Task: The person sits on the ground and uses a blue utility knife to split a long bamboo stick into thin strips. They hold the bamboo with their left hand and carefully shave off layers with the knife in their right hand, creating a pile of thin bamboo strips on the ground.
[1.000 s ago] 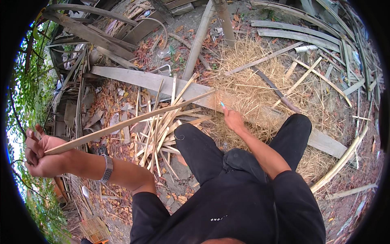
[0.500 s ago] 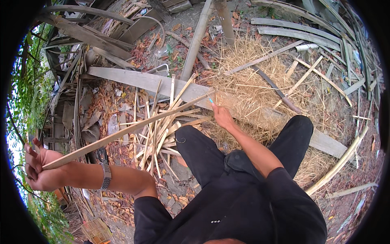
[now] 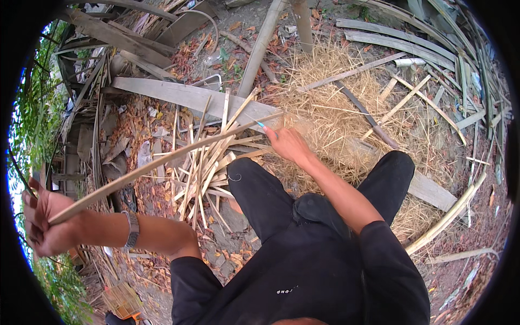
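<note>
My left hand (image 3: 51, 219), out at the far left, holds the near end of a long, flat wooden strip (image 3: 157, 162). The strip slants up to the right, and its far end passes over a grey plank (image 3: 168, 95). My right hand (image 3: 287, 143) is closed near that far end. From its fingers sticks a slim tool with a light-blue part (image 3: 260, 124); its thin tip meets or crosses the strip, and its exact kind is too small to tell. Beneath the strip lies a loose pile of thin split strips (image 3: 208, 176).
Straw-like shavings (image 3: 336, 70) cover the ground ahead and to the right. On them rests a long dark-bladed knife (image 3: 360, 111) with a brown handle. An upright pole (image 3: 262, 49) stands beyond the plank. Curved bamboo lengths (image 3: 452, 222) lie at right, weathered boards (image 3: 116, 40) at upper left.
My left hand has shifted slightly left and up with the strip. My right hand has slid a little left along it, the light-blue tool moving with it.
</note>
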### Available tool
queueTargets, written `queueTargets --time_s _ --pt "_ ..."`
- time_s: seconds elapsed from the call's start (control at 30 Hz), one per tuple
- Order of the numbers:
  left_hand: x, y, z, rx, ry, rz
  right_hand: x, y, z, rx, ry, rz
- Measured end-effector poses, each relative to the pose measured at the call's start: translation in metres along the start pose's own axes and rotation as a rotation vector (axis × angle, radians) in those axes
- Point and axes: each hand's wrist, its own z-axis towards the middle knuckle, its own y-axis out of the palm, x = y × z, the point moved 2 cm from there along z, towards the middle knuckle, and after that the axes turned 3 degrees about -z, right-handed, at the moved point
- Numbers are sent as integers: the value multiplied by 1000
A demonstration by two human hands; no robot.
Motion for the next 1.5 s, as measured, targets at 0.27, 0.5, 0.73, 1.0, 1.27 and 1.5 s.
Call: queueTargets --time_s 0.27,0.5,0.73,1.0,1.27,1.5 --pt "-7 -7 6 -21 -122 -153 84 43 42 236 213 -68" --pt "-4 -3 4 -52 -129 -170 72 26 21 191 240 65" --pt "-10 10 4 43 -84 -93 92 51 47 156 265 72" --pt "-5 -6 6 -69 -97 -74 84 58 45 129 305 60" --pt "-5 44 -10 -81 -76 -150 -4 -7 -10 178 25 176" --pt "3 66 -23 -184 -48 -248 -126 -70 -146 69 -402 347"
